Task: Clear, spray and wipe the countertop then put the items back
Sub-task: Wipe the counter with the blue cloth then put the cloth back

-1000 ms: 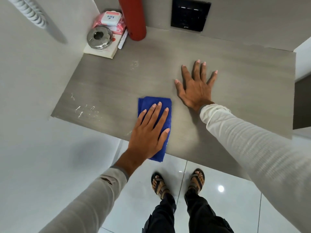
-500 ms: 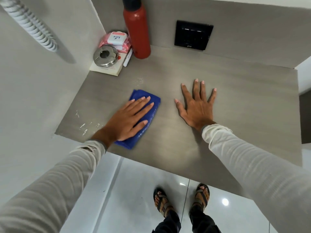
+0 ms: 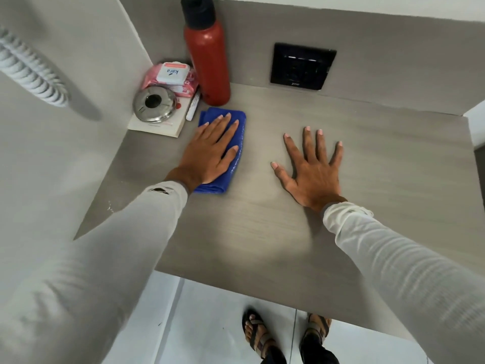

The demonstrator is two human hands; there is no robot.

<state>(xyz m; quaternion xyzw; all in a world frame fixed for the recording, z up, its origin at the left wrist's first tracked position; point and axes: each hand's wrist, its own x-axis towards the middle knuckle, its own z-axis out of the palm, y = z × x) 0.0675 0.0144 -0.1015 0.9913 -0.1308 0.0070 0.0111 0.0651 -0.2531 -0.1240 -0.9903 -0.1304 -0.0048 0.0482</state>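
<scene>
A blue cloth (image 3: 232,153) is seen on the grey wood-grained countertop (image 3: 275,232); a red, black-capped bottle (image 3: 207,64) is seen behind.

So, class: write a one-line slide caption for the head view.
Left hand presses blue cloth across grey countertop; right hand rests flat.

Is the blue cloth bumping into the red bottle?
Apart. The head view shows a strip of bare countertop between the blue cloth and the red bottle.

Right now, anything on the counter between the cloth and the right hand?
Nothing: bare counter between cloth and right hand, head view.
</scene>
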